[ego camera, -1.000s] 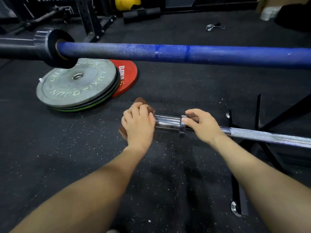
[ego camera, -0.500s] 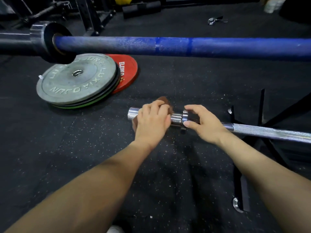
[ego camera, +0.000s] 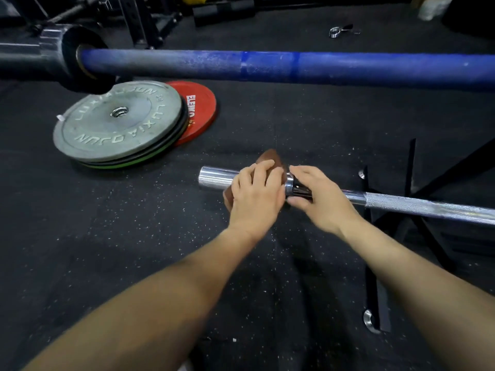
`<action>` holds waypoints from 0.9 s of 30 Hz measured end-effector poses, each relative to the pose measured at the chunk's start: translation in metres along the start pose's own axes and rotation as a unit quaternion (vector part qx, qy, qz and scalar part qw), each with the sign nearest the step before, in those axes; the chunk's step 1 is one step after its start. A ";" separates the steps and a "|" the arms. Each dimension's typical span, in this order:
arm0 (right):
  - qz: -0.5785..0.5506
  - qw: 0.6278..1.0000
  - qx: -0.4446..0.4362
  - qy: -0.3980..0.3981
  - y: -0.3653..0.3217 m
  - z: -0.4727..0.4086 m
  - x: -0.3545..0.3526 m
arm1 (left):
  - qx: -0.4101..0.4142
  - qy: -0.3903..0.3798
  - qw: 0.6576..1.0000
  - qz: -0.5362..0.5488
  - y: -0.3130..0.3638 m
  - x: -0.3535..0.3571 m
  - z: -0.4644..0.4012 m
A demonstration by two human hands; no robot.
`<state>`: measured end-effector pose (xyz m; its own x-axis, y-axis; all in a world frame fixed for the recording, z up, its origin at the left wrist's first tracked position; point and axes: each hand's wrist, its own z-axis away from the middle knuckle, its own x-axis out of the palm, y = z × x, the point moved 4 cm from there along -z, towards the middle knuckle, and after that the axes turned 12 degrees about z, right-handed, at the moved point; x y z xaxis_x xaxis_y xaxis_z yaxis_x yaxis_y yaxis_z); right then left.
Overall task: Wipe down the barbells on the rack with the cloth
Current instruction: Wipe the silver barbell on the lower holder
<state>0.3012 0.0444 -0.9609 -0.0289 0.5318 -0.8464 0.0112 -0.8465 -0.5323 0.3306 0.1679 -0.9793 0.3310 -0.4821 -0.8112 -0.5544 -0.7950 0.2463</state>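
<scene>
**Wiping the shiny end of the bar**

The left hand (ego camera: 254, 194) squeezes a brown cloth (ego camera: 270, 159) around the silver barbell (ego camera: 417, 206), right by its collar. The right hand (ego camera: 318, 199) grips the bar just beside it to keep it steady. The blue barbell (ego camera: 267, 65) hangs above, likely next. The cloth should slide along now.
</scene>
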 end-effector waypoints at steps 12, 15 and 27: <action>-0.065 0.992 0.090 0.060 -0.001 -0.008 -0.007 | -0.184 0.050 0.979 -0.067 -0.085 -0.031 -0.017; -0.066 0.994 0.080 0.030 -0.003 -0.004 -0.007 | -0.187 0.050 0.976 -0.099 -0.066 -0.025 -0.015; 0.016 0.998 0.064 -0.014 -0.003 -0.007 -0.009 | -0.035 0.027 0.998 -0.034 -0.058 -0.018 0.001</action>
<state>0.3089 0.0423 -0.9520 -0.0579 0.5044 -0.8615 -0.1159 -0.8605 -0.4960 0.3564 0.2231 -0.9796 0.4079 -0.4441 -0.7978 -0.4752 -0.8493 0.2298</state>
